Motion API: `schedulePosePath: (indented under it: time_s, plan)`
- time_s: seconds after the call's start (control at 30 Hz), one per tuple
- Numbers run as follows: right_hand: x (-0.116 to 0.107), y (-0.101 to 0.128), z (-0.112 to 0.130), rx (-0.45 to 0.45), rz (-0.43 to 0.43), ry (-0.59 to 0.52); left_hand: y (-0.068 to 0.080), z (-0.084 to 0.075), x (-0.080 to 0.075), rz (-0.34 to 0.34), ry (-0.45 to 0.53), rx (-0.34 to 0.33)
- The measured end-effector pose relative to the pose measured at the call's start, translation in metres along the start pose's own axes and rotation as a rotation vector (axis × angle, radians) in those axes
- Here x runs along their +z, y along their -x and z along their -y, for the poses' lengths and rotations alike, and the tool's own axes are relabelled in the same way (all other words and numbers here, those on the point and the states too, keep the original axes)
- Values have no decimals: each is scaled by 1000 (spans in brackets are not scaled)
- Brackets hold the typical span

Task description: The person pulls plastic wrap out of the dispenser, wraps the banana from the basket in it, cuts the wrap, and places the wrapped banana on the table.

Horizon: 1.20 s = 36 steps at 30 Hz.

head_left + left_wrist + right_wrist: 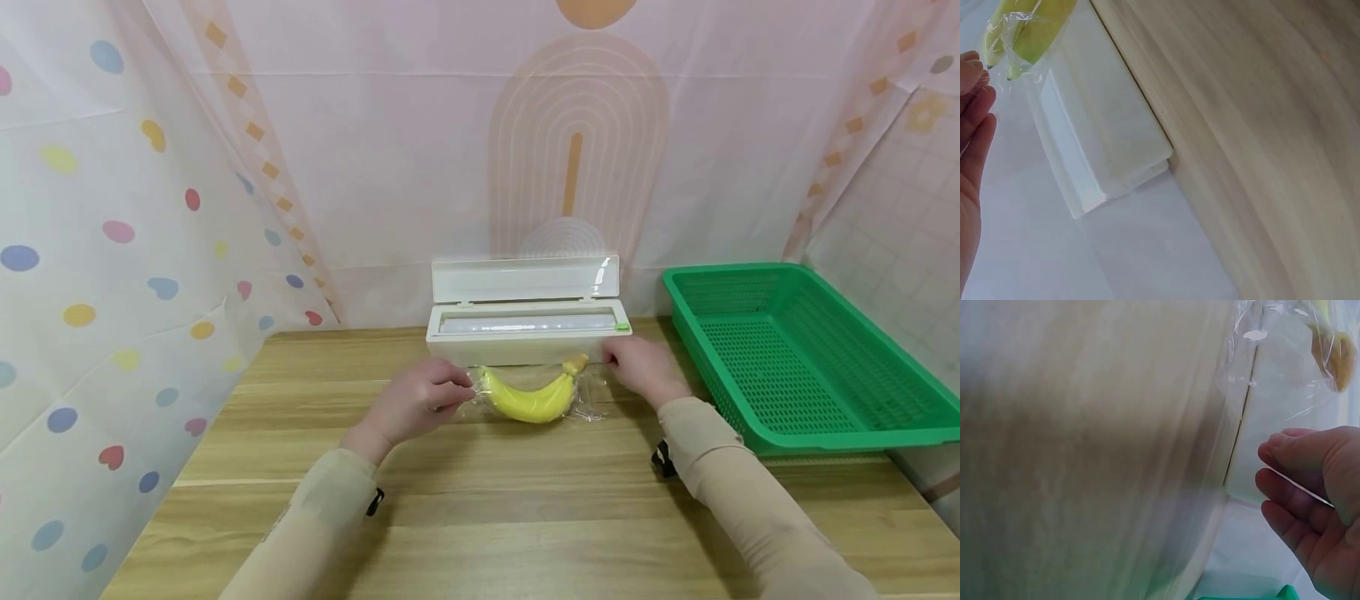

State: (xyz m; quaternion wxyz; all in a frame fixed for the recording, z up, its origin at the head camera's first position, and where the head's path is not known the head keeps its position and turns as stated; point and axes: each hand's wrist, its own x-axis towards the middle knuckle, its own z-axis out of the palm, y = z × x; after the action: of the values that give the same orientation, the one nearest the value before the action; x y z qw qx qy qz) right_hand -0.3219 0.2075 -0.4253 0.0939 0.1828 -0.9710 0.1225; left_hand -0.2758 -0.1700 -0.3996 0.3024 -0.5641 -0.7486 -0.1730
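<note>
A yellow banana [528, 398] lies on the wooden table [480, 517] on a sheet of clear cling film [588, 408], just in front of the white film dispenser [528, 329]. My left hand [463, 392] pinches the film at the banana's left tip. In the left wrist view the wrapped banana tip [1029, 28] sits just past my fingers [975, 119]. My right hand [609, 360] is beside the stem end, fingers curled on the film's right edge. The right wrist view shows a film edge running across those fingers [1297, 487], with the stem [1333, 353] behind loose film [1272, 375].
The dispenser's lid [525, 279] stands open against the back curtain. A green perforated plastic basket [795, 350] sits at the table's right side. Patterned curtains close in the left, back and right. Bare tabletop stretches toward me.
</note>
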Motion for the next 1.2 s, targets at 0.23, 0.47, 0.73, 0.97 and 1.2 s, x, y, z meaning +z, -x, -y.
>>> schedulePosePath:
  time_s: [0.23, 0.47, 0.73, 0.97, 1.2]
  plan:
    - [4, -3, 3, 0, 0, 28, -3, -9, 1, 83, -185, 55]
    - [4, -3, 5, -8, 2, 36, -4, -13, 1, 164, -348, 66]
    - [6, -5, 5, -8, 11, 32, -5, -13, -1, 274, -400, 1]
    - [5, -5, 7, 3, 13, 1, -5, -10, 0, 305, -404, -69]
    - [2, -5, 11, 8, -2, -9, -3, -4, 5, 348, -404, -133]
